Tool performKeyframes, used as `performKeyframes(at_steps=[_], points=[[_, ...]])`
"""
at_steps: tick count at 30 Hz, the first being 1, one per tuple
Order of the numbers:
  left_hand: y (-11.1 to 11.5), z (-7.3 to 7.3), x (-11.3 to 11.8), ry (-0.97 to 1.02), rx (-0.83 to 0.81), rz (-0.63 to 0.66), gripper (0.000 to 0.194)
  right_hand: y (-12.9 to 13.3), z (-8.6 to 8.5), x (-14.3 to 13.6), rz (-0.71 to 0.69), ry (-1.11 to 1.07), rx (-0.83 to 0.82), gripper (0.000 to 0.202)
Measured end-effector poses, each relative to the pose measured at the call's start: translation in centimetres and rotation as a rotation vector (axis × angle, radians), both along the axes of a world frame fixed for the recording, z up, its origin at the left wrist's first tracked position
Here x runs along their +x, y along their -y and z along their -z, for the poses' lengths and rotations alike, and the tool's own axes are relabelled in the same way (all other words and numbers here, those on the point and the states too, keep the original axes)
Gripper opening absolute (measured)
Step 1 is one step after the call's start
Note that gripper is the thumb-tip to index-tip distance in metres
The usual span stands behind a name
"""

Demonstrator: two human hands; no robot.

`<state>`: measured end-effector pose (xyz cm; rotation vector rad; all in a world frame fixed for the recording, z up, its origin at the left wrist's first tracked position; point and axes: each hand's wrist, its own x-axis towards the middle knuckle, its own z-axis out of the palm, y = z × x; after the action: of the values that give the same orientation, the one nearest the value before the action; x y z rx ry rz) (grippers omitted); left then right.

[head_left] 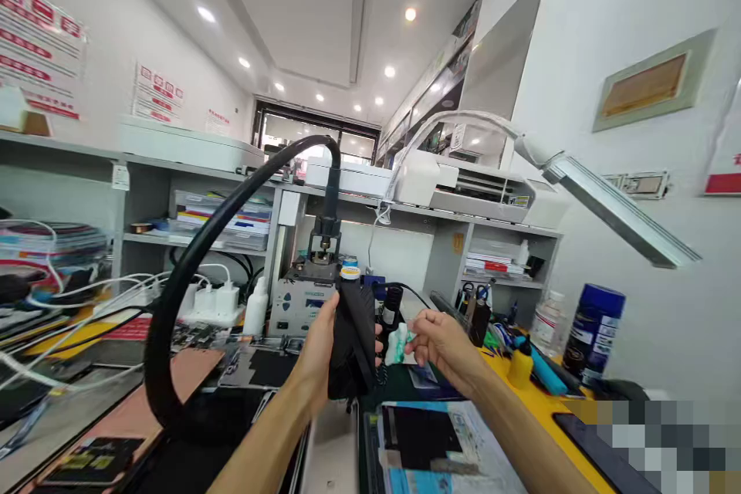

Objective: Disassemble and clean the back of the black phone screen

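My left hand [317, 351] is wrapped round a black boxy object [352, 347], held upright at the centre. Its fingertips show on the object's right side. Just to the right, my right hand [435, 341] pinches a small white and green crumpled piece [397, 344], which looks like a wipe or cloth. That piece is close beside the black object; whether they touch is unclear. Below the hands lie a silver laptop-like panel [329, 448] and a blue-edged sheet with a black patch [425, 436].
A thick black hose [194, 262] arches at the left. Behind stand a grey machine [295, 307] and a white bottle [255, 309]. To the right are a blue spray can [593, 332], a clear bottle [547, 322] and a yellow bottle [520, 367]. A lamp [619, 208] hangs above them.
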<state>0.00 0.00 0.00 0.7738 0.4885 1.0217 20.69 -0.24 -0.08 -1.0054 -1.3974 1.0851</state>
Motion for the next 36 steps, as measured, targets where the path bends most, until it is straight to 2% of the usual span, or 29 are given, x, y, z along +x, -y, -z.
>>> performKeyframes(at_steps=[4, 8, 12, 16, 19, 24, 31, 36], points=[[0.5, 0.2, 0.8, -0.005, -0.023, -0.060, 0.056, 1.2, 0.0, -2.2, 0.007, -0.005, 0.090, 0.022], [0.4, 0.6, 1.6, 0.005, -0.064, -0.105, 0.048, 2.3, 1.2, -3.7, 0.084, 0.140, 0.211, 0.015], [0.4, 0.8, 1.8, 0.028, -0.088, -0.102, 0.045, 2.8, 2.3, -3.9, 0.165, 0.309, 0.343, 0.012], [0.7, 0.8, 1.9, 0.045, -0.101, -0.108, 0.043, 2.9, 2.4, -3.6, 0.210, 0.408, 0.399, 0.017], [0.8, 0.8, 1.8, 0.049, -0.102, -0.115, 0.045, 3.2, 2.3, -3.7, 0.207, 0.444, 0.416, 0.019], [0.5, 0.8, 1.7, 0.053, -0.100, -0.142, 0.049, 3.2, 2.9, -3.9, 0.209, 0.438, 0.397, 0.013], [1.2, -0.1, 1.7, 0.085, -0.092, -0.177, 0.048, 1.7, 3.8, -3.4, 0.234, 0.305, 0.221, 0.041], [1.9, -0.2, 2.0, 0.136, -0.047, -0.200, 0.050, 2.8, 3.6, -4.4, 0.146, 0.284, 0.203, 0.037]])
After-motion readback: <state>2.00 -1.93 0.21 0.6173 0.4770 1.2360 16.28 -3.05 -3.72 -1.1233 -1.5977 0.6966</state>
